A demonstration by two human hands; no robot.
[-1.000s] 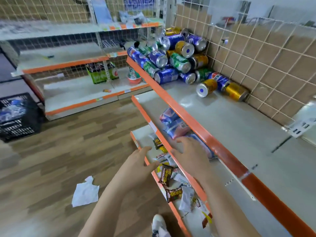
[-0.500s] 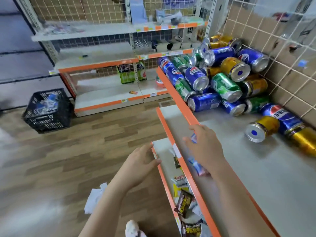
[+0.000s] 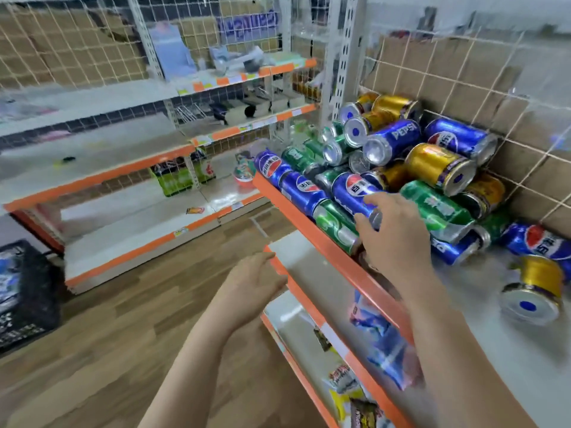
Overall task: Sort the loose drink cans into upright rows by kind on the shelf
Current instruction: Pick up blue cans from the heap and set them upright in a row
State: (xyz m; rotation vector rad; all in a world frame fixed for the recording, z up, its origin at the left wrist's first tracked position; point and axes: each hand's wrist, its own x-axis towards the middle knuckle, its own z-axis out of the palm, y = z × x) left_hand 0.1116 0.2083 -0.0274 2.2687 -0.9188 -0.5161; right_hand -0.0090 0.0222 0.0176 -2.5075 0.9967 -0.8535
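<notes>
Orange metal lip (image 3: 312, 220) along the grey top shelf (image 3: 494, 359) serves as the mark: behind it, blue, green and gold drink cans (image 3: 438, 168) lie heaped on their sides against the wire mesh back (image 3: 463, 72), with bare shelf and one loose gold can (image 3: 534, 291) further along. Just over the lip, the right hand (image 3: 398, 236) has its grip around the end of a blue cola can (image 3: 355, 193), with a green can (image 3: 336, 225) wedged between it and the lip. Below the lip the left hand (image 3: 250, 285) is released, fingers slack, beside a lower shelf (image 3: 309, 261).

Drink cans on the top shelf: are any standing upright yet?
No, the cans lie on their sides, heaped on the shelf against the wire back panel.
</notes>
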